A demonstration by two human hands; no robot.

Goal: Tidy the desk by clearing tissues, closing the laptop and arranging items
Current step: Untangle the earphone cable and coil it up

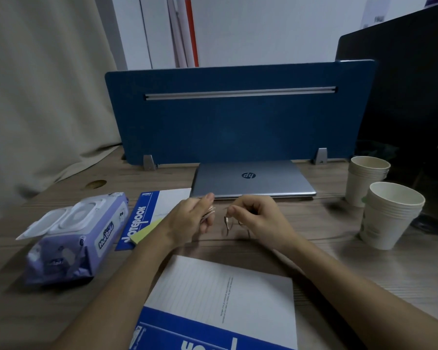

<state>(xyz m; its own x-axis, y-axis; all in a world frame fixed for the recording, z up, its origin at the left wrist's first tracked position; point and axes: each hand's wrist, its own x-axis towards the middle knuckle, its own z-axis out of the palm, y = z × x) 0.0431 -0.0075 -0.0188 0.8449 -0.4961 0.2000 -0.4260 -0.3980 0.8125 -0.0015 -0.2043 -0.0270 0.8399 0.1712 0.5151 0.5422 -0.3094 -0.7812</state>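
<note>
A wooden desk [339, 279] stands against a blue divider panel [238, 122], with a beige curtain [43, 92] to the left and a dark monitor [410, 92] at right. A silver laptop [253, 179] lies closed at the foot of the panel. In front of it a person's left hand [190, 221] curls its fingers round a small bundle of thin pale cable [209, 212], thumb on top, while the right hand [256, 215] pinches another stretch of the same cable, whose loose end hangs just above the desk between the two hands. A purple pack of wet wipes [71, 241], its lid flipped up, sits at left, touching a blue-and-white notebook [147, 218] with a yellow sticky pad [146, 231] on it. A second notebook [220, 304] lies nearest the camera. Two stacks of paper cups [390, 213] stand at right
</note>
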